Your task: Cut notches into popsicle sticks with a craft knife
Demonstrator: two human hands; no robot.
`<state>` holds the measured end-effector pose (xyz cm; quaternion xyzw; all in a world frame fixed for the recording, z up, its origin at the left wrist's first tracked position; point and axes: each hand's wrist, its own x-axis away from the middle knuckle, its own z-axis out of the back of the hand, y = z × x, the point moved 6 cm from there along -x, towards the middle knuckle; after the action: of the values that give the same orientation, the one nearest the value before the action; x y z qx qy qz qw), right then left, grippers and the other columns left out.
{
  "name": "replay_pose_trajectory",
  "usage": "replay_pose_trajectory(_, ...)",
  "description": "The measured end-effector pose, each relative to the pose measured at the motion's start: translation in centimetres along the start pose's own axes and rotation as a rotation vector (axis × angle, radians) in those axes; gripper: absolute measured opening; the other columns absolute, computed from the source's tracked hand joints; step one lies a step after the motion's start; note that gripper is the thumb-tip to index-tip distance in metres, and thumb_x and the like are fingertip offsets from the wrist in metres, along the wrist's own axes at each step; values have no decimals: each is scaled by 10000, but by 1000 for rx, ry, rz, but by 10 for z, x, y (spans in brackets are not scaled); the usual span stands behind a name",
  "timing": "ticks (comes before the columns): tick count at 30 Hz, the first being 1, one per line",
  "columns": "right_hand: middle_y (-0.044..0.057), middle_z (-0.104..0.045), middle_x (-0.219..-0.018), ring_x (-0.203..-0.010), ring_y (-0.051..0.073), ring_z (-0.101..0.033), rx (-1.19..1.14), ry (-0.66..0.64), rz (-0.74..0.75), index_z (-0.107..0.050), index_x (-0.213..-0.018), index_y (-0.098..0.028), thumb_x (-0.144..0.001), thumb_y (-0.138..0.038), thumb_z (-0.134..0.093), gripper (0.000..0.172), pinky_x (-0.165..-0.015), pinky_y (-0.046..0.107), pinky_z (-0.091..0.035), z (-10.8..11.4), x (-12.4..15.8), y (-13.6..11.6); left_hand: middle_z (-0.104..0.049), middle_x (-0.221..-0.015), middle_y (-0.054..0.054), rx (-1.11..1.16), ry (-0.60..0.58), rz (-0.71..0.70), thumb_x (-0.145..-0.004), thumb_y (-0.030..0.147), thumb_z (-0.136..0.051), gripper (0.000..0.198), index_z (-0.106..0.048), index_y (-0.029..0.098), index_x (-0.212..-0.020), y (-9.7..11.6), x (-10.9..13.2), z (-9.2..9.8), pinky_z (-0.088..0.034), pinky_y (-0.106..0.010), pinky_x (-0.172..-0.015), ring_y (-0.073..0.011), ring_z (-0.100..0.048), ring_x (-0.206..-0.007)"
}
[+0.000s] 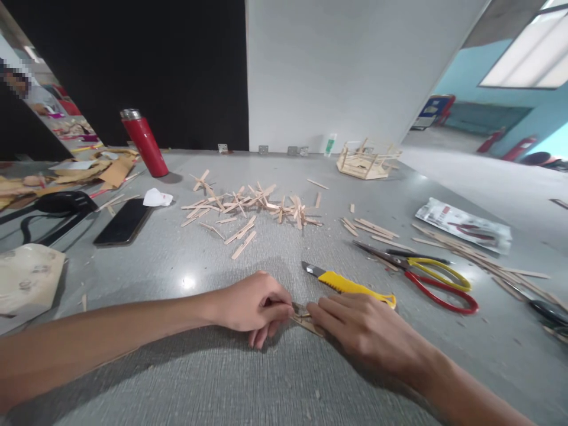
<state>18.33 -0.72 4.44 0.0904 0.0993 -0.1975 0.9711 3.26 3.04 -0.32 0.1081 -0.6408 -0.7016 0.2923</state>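
Observation:
Both hands rest low on the grey table (266, 378). My left hand (251, 307) is curled, its fingertips pinching the left end of a small piece made of wooden sticks (304, 318). My right hand (359, 331) lies over the piece's right end, fingers pressed together on it. A yellow utility knife (350, 285) with its blade out lies just behind my right hand. A heap of loose wooden sticks (248, 207) is spread farther back in the middle.
Red-and-yellow scissors (426, 275) lie at the right beside long sticks (488, 260) and a plastic packet (465, 225). A stick-built model (366, 160) stands at the back. A red flask (144, 142), black phone (124, 222), cardboard scraps (89, 171) and paper bag (26, 278) sit at the left.

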Motion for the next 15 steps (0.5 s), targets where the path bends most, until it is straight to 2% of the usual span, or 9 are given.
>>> replay_pose_trajectory(2, -14, -594, -701, -557, 142, -499, -28, -56, -101, -564, -826, -192, -1034, -135, -475, 233, -536, 329, -315, 1, -1, 2, -583, -575, 24, -19, 3, -7, -1029, 357, -506, 366, -543, 170, -717, 0, 0, 0, -432, -133, -342, -98, -614, -412)
replay_pose_trajectory(4, -34, -593, -693, -541, 131, -502, -51, -95, -159, -541, -819, -211, -987, -79, -516, 215, -519, 318, -289, 3, -1, 1, -584, -579, 30, -34, -6, -19, -1025, 345, -513, 346, -543, 173, -726, 0, -1, 1, -433, -131, -344, -91, -602, -404)
replay_pose_trajectory(9, -43, -621, -772, -595, 137, -556, -81, -145, -208, -524, -860, -236, -918, -25, -565, 222, -535, 301, -307, 4, 1, -9, -584, -596, 40, -22, -64, -33, -1014, 273, -509, 280, -551, 178, -754, -1, -1, 1, -441, -134, -347, -85, -588, -400)
replay_pose_trajectory(12, -39, -596, -752, -578, 137, -524, -57, -146, -199, -518, -861, -232, -941, -18, -513, 228, -544, 309, -316, 0, -1, -13, -580, -589, 38, -25, -74, -45, -1011, 245, -501, 252, -572, 175, -779, 0, -2, 2, -446, -135, -345, -90, -588, -402)
replay_pose_trajectory(15, -25, -580, -748, -578, 140, -485, -18, -123, -115, -526, -851, -218, -964, -27, -475, 228, -548, 329, -309, -2, -5, -16, -578, -581, 36, -27, -89, -62, -1017, 262, -509, 262, -577, 174, -780, 2, -2, 2, -451, -138, -342, -93, -587, -394)
